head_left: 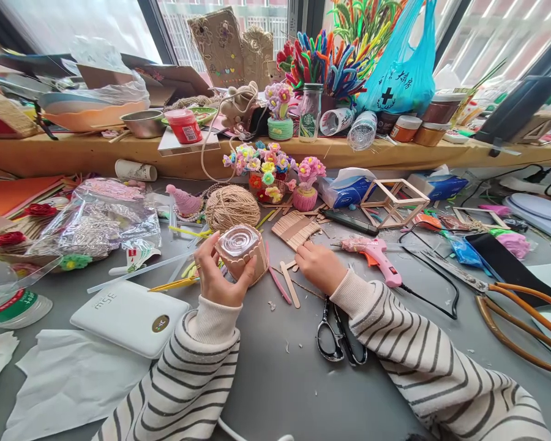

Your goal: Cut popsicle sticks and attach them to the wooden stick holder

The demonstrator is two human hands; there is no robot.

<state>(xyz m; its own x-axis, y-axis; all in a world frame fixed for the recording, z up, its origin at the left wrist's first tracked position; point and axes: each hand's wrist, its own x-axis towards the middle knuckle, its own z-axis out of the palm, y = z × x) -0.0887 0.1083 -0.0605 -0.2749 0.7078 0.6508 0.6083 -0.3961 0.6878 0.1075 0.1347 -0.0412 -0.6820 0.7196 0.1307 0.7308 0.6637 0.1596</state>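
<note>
Left hand [220,272] wrapped round stick-clad cup [257,263], clear ringed end up, over grey table [275,386]. Right hand [320,266]: fingers bunched at near edge of craft stick bundle [294,228]; can't tell if 1 is pinched. Scissors [330,343] by right wrist, pink glue gun [377,256] just beyond. Text: white power bank [123,315], upside-down "35W"; glass bottle [310,101], Starbucks; blue bag [401,67], black cross plus Chinese characters.
</note>
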